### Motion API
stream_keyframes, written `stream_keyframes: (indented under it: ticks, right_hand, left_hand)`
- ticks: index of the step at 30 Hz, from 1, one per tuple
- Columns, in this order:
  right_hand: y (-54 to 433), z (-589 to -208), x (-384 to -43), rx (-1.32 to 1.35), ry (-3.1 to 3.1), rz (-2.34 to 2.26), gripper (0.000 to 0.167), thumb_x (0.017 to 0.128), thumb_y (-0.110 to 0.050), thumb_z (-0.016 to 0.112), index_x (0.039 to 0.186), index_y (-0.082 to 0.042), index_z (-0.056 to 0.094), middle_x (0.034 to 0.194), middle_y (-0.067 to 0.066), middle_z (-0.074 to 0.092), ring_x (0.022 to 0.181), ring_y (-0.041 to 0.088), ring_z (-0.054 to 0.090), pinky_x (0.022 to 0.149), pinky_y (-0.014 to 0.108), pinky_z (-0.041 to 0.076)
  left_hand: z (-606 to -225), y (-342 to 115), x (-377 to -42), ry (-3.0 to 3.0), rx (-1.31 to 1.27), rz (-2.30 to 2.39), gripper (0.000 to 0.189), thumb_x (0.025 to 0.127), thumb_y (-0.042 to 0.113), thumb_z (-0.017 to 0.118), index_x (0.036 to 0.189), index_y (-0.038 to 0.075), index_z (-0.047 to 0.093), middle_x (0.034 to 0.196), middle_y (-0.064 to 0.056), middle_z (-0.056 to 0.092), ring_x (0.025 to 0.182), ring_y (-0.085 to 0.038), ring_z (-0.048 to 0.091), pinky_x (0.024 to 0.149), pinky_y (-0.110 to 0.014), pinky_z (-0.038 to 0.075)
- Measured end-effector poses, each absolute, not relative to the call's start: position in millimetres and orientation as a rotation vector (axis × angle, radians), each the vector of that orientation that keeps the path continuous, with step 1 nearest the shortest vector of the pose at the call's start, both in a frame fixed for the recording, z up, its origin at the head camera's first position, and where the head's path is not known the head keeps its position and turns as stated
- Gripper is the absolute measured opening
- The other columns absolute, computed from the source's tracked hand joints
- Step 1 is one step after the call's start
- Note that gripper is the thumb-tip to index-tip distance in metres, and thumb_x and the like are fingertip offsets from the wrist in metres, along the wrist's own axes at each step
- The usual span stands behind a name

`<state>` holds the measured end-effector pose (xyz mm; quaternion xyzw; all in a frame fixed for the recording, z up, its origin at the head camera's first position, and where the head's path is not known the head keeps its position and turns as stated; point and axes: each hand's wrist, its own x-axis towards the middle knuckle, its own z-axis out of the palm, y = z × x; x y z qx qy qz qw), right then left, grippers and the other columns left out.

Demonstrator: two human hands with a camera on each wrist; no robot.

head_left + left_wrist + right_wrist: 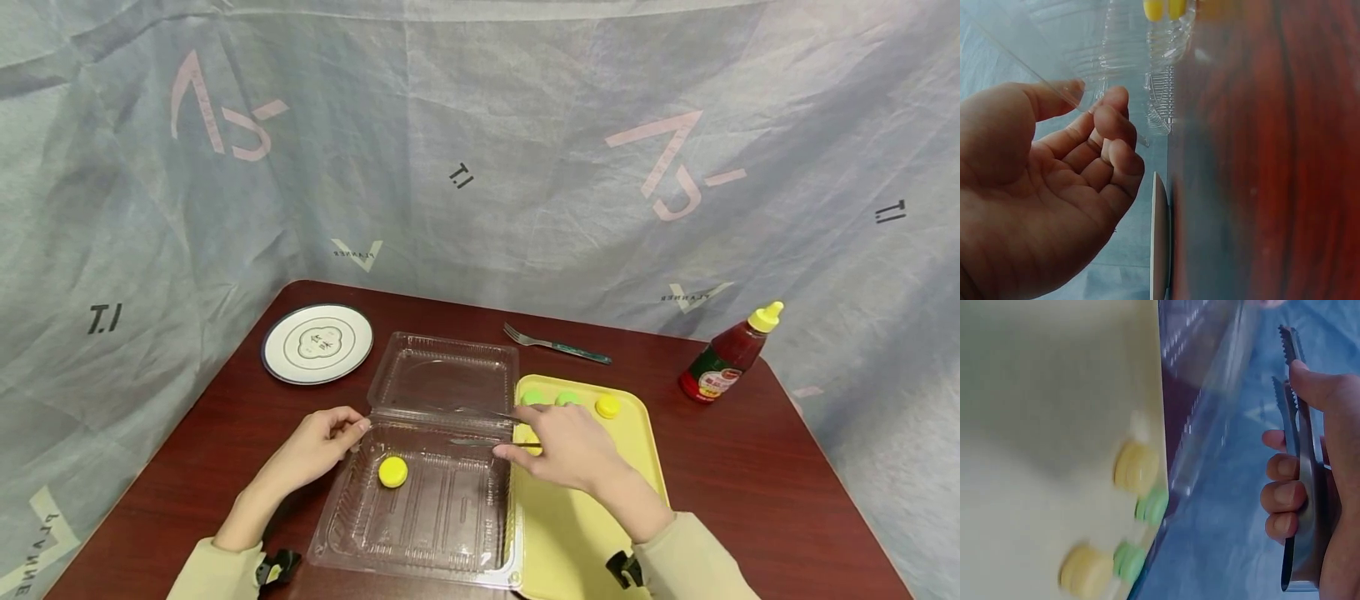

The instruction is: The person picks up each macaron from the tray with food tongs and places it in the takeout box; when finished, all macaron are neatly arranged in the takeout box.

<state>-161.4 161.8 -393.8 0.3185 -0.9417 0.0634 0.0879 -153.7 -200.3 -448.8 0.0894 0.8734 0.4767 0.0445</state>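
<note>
My left hand (315,448) pinches the left rim of an open, clear plastic clamshell container (442,521) between thumb and fingers. One yellow macaron (393,472) sits inside the container's base, toward its left side. Metal tongs (1310,506) are gripped in my right hand (577,446), above the pale yellow tray (555,533). Their serrated tips stand apart over the container with nothing between them. On the tray's far part lie two green macarons (1151,507) and two yellow macarons (1137,467), one of these partly hidden by my right hand in the head view.
A white plate with a dark rim (352,337) lies at the back left. Behind the tray is a fork (558,344) with a green handle. A red sauce bottle (723,362) with a yellow cap stands at the right. Hanging grey cloth borders the table.
</note>
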Motion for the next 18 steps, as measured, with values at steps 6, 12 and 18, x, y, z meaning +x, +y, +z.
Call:
stream_keyframes:
  ticks: [6,12,18]
  right_hand:
    - [200,-388,-167,0.869,-2.769,0.175,0.044,0.088,-0.062,0.065,0.101,-0.020,0.066,0.089,-0.007,0.071,0.057,0.009,0.059,0.053,0.029,0.045]
    - [238,-384,-169,0.782,-2.810,0.148,0.043,0.088,-0.060,0.067,0.101,-0.018,0.066,0.083,-0.007,0.070,0.054,0.007,0.055,0.050,0.030,0.044]
    - [269,-390,-164,0.692,-2.882,0.132,0.042,0.087,-0.058,0.069,0.100,-0.018,0.065,0.085,-0.003,0.070,0.053,0.008,0.053,0.049,0.029,0.041]
  left_hand:
    - [-449,-201,-154,2.670,0.273,1.452,0.021,0.101,0.027,0.062,0.094,0.007,0.067,0.069,0.000,0.056,0.057,-0.012,0.047,0.052,-0.025,0.039]
    - [-450,-201,-155,2.673,0.273,1.450,0.021,0.101,0.028,0.062,0.094,0.008,0.067,0.068,0.000,0.055,0.057,-0.012,0.048,0.053,-0.025,0.040]
    - [-450,-201,-155,2.674,0.276,1.450,0.020,0.101,0.026,0.062,0.094,0.007,0.067,0.068,0.000,0.056,0.057,-0.012,0.048,0.053,-0.025,0.040]
